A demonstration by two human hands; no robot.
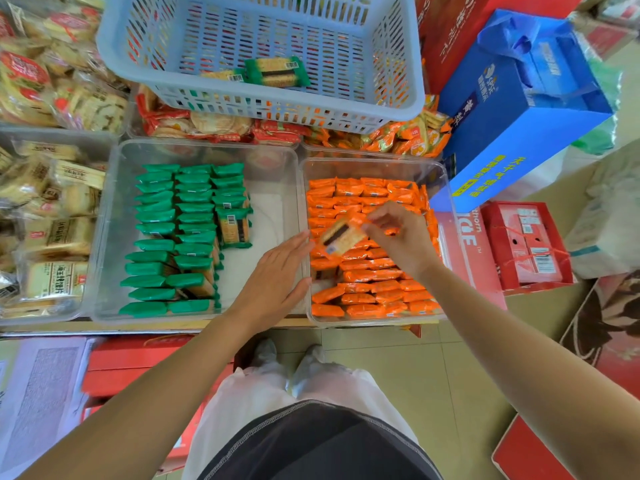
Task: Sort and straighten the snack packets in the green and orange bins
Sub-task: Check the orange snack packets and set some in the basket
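Green bin (104, 237): a clear plastic tub is sitting at the left of the tabletop, and its bare floor is showing along the right side
Green packets (156, 233): glossy little pillows of film are standing on edge in neat rows
Loose green packet (233, 226): it is lying flat, barcode up, beside the rows and breaking their pattern
Left hand (277, 275): it is resting flat with straight fingers, holding nothing, over the wall where the two tubs are meeting
Held packet (341, 237): blurred, it is showing a pale biscuit with a dark filling through crinkly film, and it is hovering just above the orange rows
Right hand (401, 237): its grip is pinching the held packet by its right end
Orange bin (446, 188): a clear tub with rounded corners
Orange packets (374, 289): slick flat rectangles are overlapping like shingles and nearly filling the tub
Doing it well: I would be turning the held packet on edge, matching its neighbours' direction, and sliding it into a gap without crushing the brittle biscuit, while the flat hand is steadying the tubs
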